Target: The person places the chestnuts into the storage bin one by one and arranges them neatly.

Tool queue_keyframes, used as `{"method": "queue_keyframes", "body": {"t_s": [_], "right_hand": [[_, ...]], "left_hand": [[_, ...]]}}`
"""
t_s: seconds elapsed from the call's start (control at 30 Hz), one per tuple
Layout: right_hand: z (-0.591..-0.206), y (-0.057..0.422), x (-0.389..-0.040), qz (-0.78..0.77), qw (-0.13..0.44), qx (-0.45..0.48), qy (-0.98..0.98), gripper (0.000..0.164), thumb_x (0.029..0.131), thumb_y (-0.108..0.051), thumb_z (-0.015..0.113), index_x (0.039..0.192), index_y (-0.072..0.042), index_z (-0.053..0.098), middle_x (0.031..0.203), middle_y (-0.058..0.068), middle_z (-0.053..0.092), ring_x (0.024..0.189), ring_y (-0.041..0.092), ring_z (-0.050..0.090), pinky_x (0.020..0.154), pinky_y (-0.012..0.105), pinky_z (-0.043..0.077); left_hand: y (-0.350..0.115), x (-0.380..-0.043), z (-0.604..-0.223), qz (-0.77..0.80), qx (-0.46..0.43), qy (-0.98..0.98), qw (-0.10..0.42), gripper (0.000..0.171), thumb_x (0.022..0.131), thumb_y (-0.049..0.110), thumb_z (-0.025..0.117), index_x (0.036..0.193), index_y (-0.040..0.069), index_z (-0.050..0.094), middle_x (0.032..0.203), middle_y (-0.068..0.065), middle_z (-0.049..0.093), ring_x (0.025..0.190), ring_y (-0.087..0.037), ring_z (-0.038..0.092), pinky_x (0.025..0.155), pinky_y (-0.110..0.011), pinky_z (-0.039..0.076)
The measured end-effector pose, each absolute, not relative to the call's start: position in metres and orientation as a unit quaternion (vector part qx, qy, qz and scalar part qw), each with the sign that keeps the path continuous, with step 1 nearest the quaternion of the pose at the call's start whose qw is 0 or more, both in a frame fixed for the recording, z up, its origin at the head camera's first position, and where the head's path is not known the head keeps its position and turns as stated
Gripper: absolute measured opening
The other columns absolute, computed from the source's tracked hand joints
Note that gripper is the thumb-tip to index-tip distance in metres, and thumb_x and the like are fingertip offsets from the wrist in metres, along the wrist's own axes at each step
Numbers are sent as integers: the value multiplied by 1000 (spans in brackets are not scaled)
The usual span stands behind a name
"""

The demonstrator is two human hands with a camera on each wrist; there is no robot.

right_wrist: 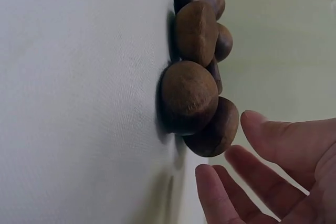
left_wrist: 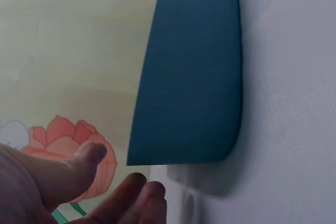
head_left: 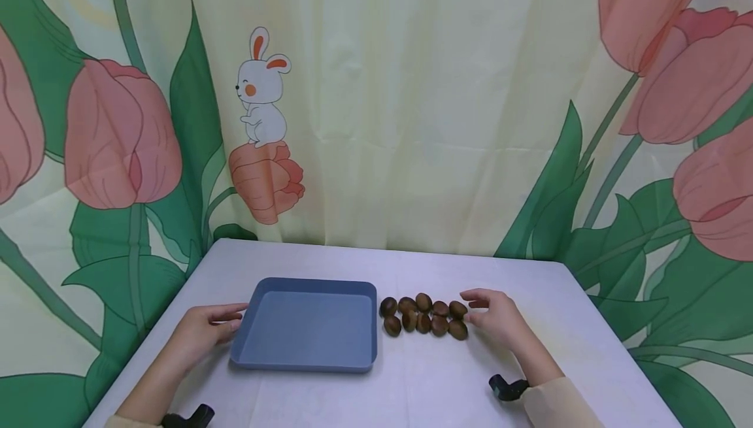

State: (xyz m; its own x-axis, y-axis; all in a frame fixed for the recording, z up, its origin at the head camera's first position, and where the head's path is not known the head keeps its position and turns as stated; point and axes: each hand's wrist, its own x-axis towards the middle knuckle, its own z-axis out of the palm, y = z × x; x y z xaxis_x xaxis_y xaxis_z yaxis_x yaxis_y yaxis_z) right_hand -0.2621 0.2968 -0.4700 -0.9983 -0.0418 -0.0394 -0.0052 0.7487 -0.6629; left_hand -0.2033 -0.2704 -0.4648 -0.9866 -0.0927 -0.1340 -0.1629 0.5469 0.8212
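Note:
A shallow blue-grey tray lies on the table. Beside its left edge is my left hand, fingers loosely extended toward the rim. In the left wrist view, the thumb and fingers are spread near the tray's corner, holding nothing. Several brown chestnuts sit in two rows to the right of the tray. My right hand is at the right end of these rows. Its thumb and fingers stand apart around the end chestnut, with a small gap at the thumb.
A white cloth covers the table, and a curtain printed with tulips and a rabbit hangs behind its far edge. Black devices are strapped at both wrists. The chestnuts lie close to the tray's right side.

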Motion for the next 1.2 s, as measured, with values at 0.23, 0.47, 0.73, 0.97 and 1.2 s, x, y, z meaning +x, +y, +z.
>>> {"method": "queue_keyframes", "body": {"t_s": [0.23,0.47,0.73,0.97,1.2], "right_hand": [[-476,299,-272,-382,48,1,923,40,93,-3,78,133,-9,75,127,12,77,122,35,69,95,46,62],[-485,304,-281,-402,59,3,914,36,92,-2,81,127,-10,77,122,10,78,112,24,72,87,37,63],[-489,306,-285,-428,69,-9,901,36,92,-2,80,127,-7,77,122,12,78,110,24,71,87,36,61],[-493,308,-292,-444,79,-17,893,36,92,0,80,126,-8,77,121,11,78,111,24,70,87,32,59],[-494,310,-292,-456,86,-13,886,36,91,-1,80,126,-6,76,121,12,76,110,24,68,86,30,57]], "left_hand": [[-271,-208,-473,516,-85,851,46,38,102,1,70,139,-3,69,140,-29,69,106,-21,74,85,-37,66],[-271,-211,-478,510,-96,854,42,33,101,2,69,134,-2,73,139,-28,69,104,-19,73,80,-34,65],[-273,-212,-481,515,-99,851,45,30,100,2,70,130,-2,75,140,-28,68,99,-15,71,75,-30,64],[-275,-214,-486,516,-108,848,55,31,101,5,70,131,0,75,141,-27,68,99,-16,69,75,-30,63],[-277,-216,-488,524,-112,842,64,31,101,7,71,131,2,75,141,-26,68,98,-16,67,73,-31,62]]}}
